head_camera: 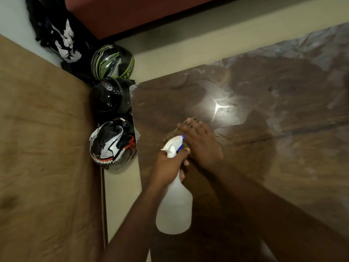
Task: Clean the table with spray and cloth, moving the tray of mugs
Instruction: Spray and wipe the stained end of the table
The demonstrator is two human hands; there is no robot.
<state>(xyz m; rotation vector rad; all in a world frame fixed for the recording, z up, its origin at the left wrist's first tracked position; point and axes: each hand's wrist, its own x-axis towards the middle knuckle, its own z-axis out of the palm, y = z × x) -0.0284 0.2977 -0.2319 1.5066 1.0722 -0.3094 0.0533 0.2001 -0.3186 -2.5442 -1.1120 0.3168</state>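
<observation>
My left hand (168, 167) grips the neck of a white spray bottle (174, 207) with a white and blue trigger head, held just above the near left part of the glossy brown table (264, 148). My right hand (200, 142) lies flat, fingers spread, on the table just beyond the bottle's nozzle. A brownish cloth (171, 134) seems to lie under its fingers, blurred and hard to tell from the tabletop. No tray of mugs is in view.
Three helmets stand on the floor along the table's left edge: a green and black one (112, 61), a black one (110, 97), a white and black one (111, 144). Dark clothing (56, 33) hangs in the corner. A wooden panel (43, 148) fills the left side.
</observation>
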